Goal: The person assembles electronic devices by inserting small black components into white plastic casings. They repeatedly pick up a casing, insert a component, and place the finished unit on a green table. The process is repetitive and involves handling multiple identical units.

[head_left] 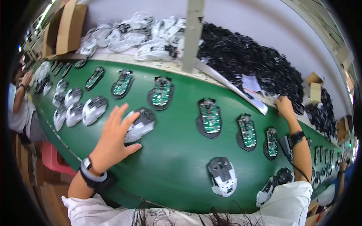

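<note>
My left hand (117, 137) is stretched out with fingers spread, beside and partly over a white and grey computer mouse shell (142, 126) on the green table (169, 165). Far to the right, my right hand (284, 106) reaches the shelf edge by the heap of black plastic parts (245, 56). Its fingers are curled together, and anything in them is too small or hidden to make out. Between my arms lie mouse bases with green circuit boards (210, 118), (247, 132), (271, 143). Closer to me rests another white and grey mouse shell (222, 176).
White plastic shells (139, 35) are heaped on the back shelf, left of a metal post (192, 37). Cardboard boxes (69, 28) stand at the far left. More mouse shells (94, 110) lie leftward. A co-worker (20, 109) sits at the left; another person's arm (342, 175) shows at right.
</note>
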### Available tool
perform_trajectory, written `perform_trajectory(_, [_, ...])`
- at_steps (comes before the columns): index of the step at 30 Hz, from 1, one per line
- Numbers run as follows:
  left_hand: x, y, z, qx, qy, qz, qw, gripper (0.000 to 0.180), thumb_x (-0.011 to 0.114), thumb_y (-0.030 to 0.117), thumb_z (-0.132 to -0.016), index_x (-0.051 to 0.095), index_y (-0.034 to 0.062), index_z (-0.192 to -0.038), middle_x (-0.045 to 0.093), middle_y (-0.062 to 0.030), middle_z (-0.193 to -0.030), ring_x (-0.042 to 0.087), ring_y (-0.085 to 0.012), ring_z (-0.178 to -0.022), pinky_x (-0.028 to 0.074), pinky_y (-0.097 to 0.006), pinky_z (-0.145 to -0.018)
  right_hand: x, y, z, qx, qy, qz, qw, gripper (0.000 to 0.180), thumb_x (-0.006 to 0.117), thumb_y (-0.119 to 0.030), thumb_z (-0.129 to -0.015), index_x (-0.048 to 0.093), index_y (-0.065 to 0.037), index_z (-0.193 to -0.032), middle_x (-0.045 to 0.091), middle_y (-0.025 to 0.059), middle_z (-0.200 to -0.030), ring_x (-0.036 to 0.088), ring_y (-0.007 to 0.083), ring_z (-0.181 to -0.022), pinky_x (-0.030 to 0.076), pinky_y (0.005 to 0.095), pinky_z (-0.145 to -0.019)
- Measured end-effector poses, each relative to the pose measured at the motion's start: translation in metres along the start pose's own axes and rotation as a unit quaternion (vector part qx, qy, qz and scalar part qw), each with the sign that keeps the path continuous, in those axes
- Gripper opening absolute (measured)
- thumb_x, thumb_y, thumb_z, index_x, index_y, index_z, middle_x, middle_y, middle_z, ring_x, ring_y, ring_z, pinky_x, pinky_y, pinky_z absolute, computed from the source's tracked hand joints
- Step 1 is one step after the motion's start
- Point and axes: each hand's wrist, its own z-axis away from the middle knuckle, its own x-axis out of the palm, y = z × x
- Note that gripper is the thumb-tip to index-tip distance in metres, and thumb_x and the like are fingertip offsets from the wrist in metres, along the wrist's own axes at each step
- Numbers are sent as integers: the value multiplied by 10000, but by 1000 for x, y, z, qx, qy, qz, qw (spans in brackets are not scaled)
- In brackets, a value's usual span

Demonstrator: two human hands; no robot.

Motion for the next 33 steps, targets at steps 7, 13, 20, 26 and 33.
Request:
perform_trajectory(7, [3,-36,15,-43,-24,299,953,641,685,159,-759,428,61,-1338,510,-155,-1275,518,-278,-1114,430,-370,-903,-31,-52,44,-35,40,-114,992,134,677,-82,-758,582,6,-725,591,65,-602,583,123,-558,480,250,-572])
perform_trajectory(13, [6,18,-25,-125,-205,741,627,588,413,373,-894,404,16,-1361,573,-116,-1208,614,-200,-930,491,-266,-678,-79,-181,162,-396,102,-219,886,98,642,32,-760,623,-24,-839,609,69,-768,598,170,-686,485,260,-618])
perform_trajectory(20, [27,59,-48,-79,-272,778,562,603,488,330,-904,309,61,-1414,540,-82,-1192,616,-176,-812,490,-258,-662,-62,-248,198,-659,29,-88,747,209,616,-61,-670,556,-25,-866,500,55,-777,565,184,-666,487,289,-540])
perform_trajectory(26, [33,53,-46,-85,-217,708,667,491,613,91,-862,421,60,-1313,590,-46,-1013,589,-87,-750,489,-217,-596,-38,-259,200,-654,45,-103,748,355,630,-79,-685,568,-13,-1028,499,52,-771,550,171,-638,474,279,-520])
perform_trajectory(33, [32,50,-46,-112,-187,684,696,461,514,-25,-777,488,43,-1233,599,-32,-893,561,-56,-664,497,-208,-526,-26,-265,201,-632,107,-131,756,425,624,-86,-715,557,-27,-1131,500,26,-720,540,156,-588,439,271,-489])
